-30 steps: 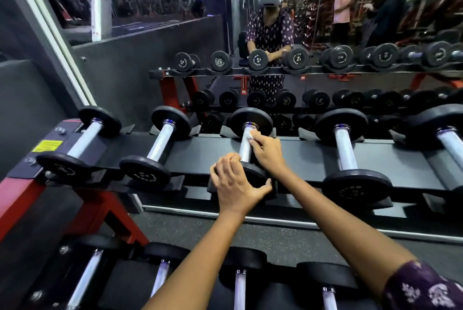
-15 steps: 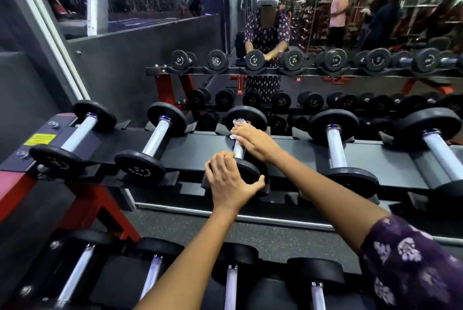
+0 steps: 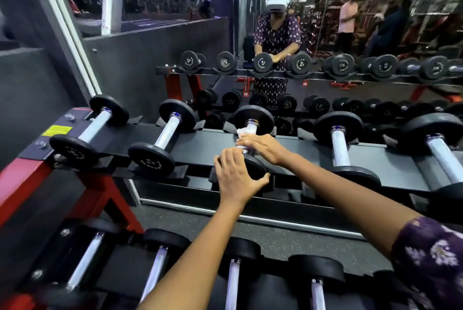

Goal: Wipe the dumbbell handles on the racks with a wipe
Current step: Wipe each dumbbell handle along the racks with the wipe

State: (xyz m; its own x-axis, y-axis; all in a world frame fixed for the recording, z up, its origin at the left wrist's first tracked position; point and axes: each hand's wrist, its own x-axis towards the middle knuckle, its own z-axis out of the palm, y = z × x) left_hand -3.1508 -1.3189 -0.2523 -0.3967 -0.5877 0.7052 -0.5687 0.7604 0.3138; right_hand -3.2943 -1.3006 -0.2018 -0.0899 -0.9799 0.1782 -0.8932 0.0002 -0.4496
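The right hand had slid back down the handle of the third dumbbell on the upper rack, just right of the frame's centre. Half a second earlier it had reached up close to the far weight plate; now it sat lower, nearer the near plate, fingers folded over the bar with the white wipe bunched under them and poking out on the far side. A second before that it had been about where it was now, so I took this for one full stroke up and back along the same handle, a scrubbing pass and not a move to a new bar.

The left hand was cupped on the near plate of that same dumbbell, lower centre of the frame, fingers spread over the rim and thumb hooked to the right, steadying it. It looked planted in the same spot across all three moments.

Two dumbbells stood to the left of this one on the rack, and two more to the right with bare handles. My guess was that this handle was close to finished and the right-hand ones came next. The lower rack, along the bottom of the frame, had nobody's hand near it.
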